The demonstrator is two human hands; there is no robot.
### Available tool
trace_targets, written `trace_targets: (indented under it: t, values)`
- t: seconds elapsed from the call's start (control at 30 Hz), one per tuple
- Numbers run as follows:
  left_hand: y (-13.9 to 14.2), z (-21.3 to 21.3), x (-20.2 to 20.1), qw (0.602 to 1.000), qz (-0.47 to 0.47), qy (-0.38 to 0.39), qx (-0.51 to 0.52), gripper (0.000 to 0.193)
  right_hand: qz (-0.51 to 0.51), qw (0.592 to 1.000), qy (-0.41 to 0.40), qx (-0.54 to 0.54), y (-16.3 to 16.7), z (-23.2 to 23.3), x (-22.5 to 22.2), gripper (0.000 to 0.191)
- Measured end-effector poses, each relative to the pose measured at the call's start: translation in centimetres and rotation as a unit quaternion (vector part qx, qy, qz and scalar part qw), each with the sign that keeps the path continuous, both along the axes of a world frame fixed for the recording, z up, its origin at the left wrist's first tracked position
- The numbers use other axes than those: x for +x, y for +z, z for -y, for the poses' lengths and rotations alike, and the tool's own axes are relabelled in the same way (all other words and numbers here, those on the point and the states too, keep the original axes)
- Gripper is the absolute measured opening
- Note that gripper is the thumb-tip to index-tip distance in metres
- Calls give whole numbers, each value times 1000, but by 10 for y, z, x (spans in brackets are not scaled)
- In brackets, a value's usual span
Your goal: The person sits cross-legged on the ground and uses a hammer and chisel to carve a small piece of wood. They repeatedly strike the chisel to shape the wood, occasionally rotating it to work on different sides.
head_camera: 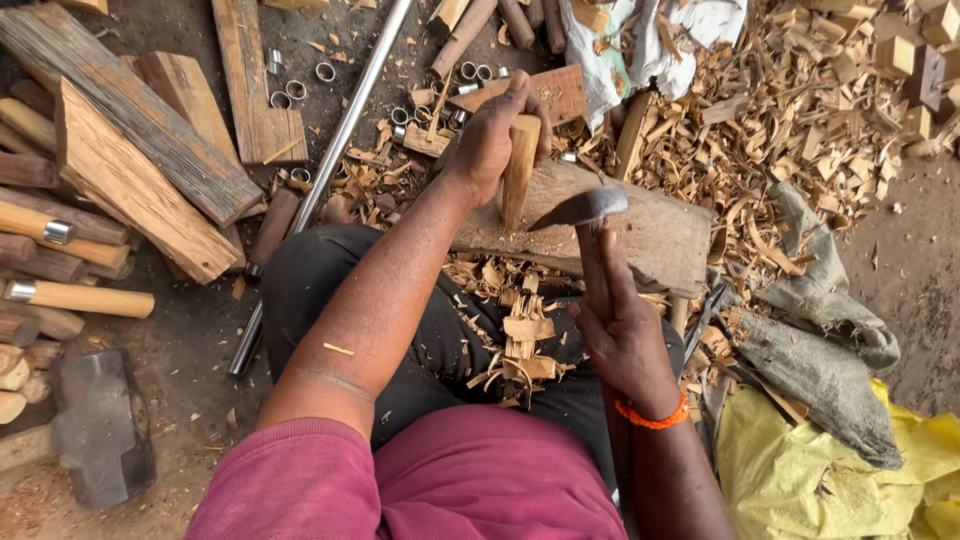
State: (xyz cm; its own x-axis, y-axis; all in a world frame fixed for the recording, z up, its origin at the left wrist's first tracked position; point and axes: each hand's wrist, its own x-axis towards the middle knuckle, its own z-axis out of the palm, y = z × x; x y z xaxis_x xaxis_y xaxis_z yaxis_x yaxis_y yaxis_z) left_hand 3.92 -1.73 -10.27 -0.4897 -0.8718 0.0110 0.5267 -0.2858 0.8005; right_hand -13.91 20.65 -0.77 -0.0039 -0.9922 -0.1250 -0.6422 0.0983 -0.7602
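head | left hand (495,140) grips wooden peg (519,168) upright | right hand (625,335) – clenched on adze (583,212)

Maroon sleeves (300,480), orange wristband (652,417), dark trousers (320,270)

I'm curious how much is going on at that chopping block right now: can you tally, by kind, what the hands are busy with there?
Wooden peg stood on end, held by the left hand: 1
Adze-like chopping tool gripped by the right hand: 1
Wooden chopping block under them: 1
Total: 3
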Motion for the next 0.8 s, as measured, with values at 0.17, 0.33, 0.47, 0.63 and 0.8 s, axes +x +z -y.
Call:
trace_targets:
  t: [0.17,0.33,0.47,0.63,0.8]
  values:
    - [-4,-1,1,994,30,32,-103,58,62,994,56,-69,-6,-7,4,92]
    - [-3,0,4,997,6,-15,-77,60,70,997,30,3,-5,-4,10,95]
    - [-1,-4,2,996,-2,-8,-86,49,143,989,32,14,7,4,10,93]
    - [-2,-4,-7,996,7,-22,-81,26,12,989,118,-93,53,3,5,95]
    - [-1,-8,-7,991,19,-30,-126,25,134,984,92,-79,74,-3,11,89]
